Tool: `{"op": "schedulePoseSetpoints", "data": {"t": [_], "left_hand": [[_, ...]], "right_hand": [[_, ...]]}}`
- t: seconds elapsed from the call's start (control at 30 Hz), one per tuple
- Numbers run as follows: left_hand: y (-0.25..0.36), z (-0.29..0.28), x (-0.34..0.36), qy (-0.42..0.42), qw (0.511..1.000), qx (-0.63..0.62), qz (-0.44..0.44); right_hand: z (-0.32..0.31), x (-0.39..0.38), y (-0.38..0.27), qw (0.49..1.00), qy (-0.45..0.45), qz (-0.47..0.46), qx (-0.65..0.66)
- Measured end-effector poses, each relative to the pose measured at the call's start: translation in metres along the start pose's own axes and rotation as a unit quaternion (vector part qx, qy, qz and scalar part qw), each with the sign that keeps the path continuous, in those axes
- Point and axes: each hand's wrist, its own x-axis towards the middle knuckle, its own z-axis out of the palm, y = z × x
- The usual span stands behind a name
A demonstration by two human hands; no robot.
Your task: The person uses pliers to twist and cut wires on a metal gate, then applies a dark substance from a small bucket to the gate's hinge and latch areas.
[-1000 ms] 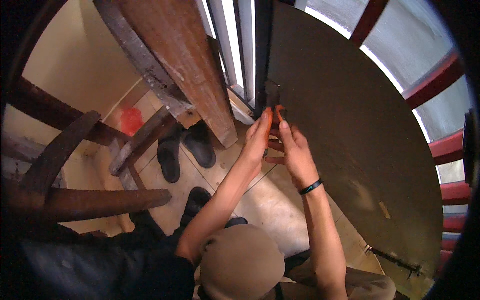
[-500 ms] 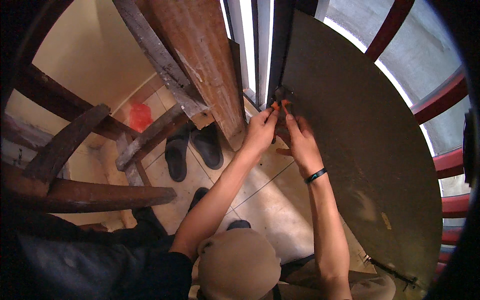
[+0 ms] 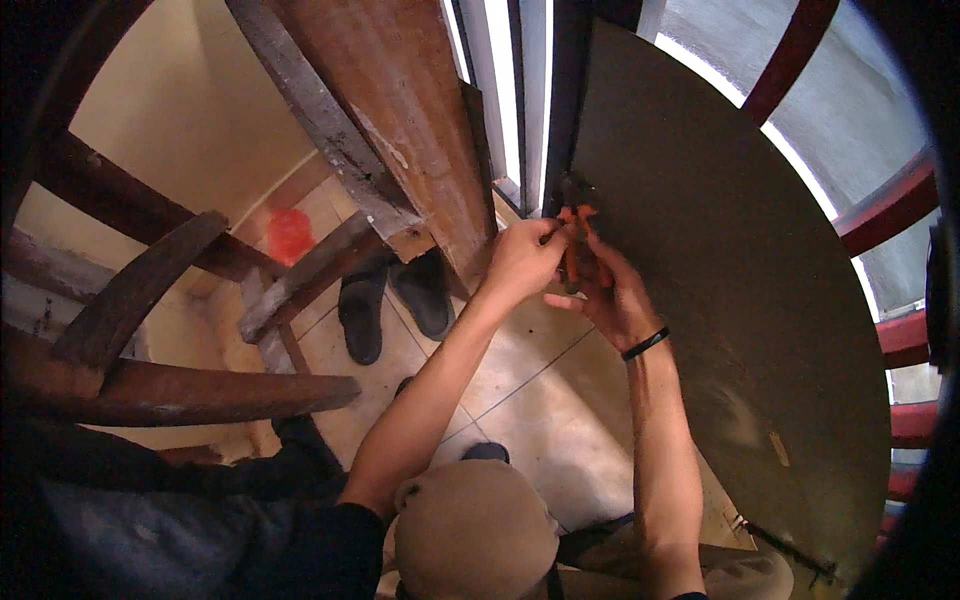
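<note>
Orange-handled pliers (image 3: 578, 250) — upright, nose up — in both hands' grip.

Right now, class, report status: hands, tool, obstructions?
Left hand and right hand both on orange-handled tool at dark panel edge. Wooden beam close on the left.

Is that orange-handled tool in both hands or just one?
Both. The left hand and right hand close together around the orange-handled tool at the dark panel's edge; its jaws cannot be made out.
</note>
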Motion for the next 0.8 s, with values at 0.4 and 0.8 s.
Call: {"op": "schedulePoseSetpoints", "data": {"t": [0.4, 0.8], "left_hand": [[-0.009, -0.001, 0.015, -0.080, 0.991, -0.102, 0.018], [-0.038, 0.000, 0.032, -0.088, 0.995, -0.029, 0.040]], "right_hand": [[0.014, 0.006, 0.009, 0.970, 0.142, 0.003, -0.197], [0.008, 0.028, 0.006, 0.938, 0.133, 0.004, -0.321]]}}
